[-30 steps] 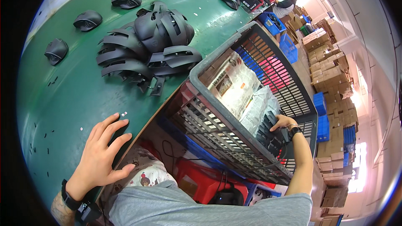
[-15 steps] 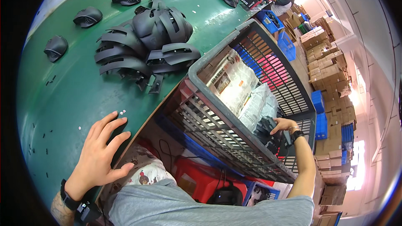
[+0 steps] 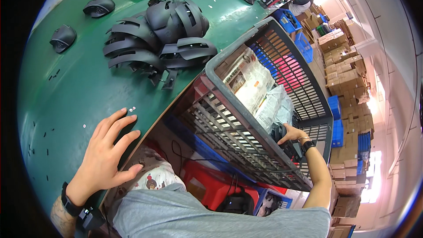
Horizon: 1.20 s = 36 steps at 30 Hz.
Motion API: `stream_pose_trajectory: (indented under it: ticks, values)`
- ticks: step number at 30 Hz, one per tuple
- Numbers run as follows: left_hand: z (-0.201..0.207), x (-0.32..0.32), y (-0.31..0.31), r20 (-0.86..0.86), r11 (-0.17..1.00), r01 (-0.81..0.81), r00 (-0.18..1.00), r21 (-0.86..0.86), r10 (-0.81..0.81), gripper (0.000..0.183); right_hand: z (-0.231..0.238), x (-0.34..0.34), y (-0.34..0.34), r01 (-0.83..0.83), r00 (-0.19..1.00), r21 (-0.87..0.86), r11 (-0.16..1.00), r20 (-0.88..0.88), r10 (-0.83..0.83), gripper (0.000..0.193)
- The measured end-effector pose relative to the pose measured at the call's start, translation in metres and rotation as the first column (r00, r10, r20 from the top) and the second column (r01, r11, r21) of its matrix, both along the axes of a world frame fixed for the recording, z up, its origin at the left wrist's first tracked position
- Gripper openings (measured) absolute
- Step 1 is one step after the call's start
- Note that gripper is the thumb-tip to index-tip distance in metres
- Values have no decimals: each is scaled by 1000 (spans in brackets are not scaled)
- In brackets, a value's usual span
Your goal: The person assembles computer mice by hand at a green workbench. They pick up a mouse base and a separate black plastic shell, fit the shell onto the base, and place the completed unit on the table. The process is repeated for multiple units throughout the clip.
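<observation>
Basket point(image 3: 231, 98) holds dark parts point(image 3: 277, 132) under and against the right hand point(image 3: 294, 135).

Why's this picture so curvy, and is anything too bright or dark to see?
Head view: fisheye distortion bends the green table toward the rim; head view: the bright patch beside the cartons is washed out; head view: dark parts by the right hand blend together.
</observation>
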State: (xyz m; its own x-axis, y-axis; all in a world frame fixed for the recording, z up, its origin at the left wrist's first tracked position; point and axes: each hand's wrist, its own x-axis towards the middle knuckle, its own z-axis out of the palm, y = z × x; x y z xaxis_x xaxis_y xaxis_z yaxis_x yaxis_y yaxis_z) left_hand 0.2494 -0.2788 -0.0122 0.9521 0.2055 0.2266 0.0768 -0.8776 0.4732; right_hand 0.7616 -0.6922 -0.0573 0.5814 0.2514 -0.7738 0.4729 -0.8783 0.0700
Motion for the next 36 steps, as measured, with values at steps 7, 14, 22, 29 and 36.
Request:
stream_pose_trajectory:
  ticks: [7,14,22,29,36]
  values:
    - [0,-2,1,1,1000,2,1000,-29,-2,54,9,-10,5,32,999,86,996,34,-36,124]
    - [-3,-4,2,19,999,20,1000,-38,-19,55,22,7,-19,156,988,190,969,-26,-154,107]
    - [-6,-5,3,39,998,18,999,-67,-15,54,8,-24,-2,372,885,163,914,-359,-296,76]
    - [-8,-8,5,49,996,11,999,-84,-7,54,-4,-15,-16,297,918,105,949,-307,-253,74]
    - [-9,-8,5,62,996,18,998,-84,-13,53,-2,-20,-12,365,879,154,918,-383,-285,69]
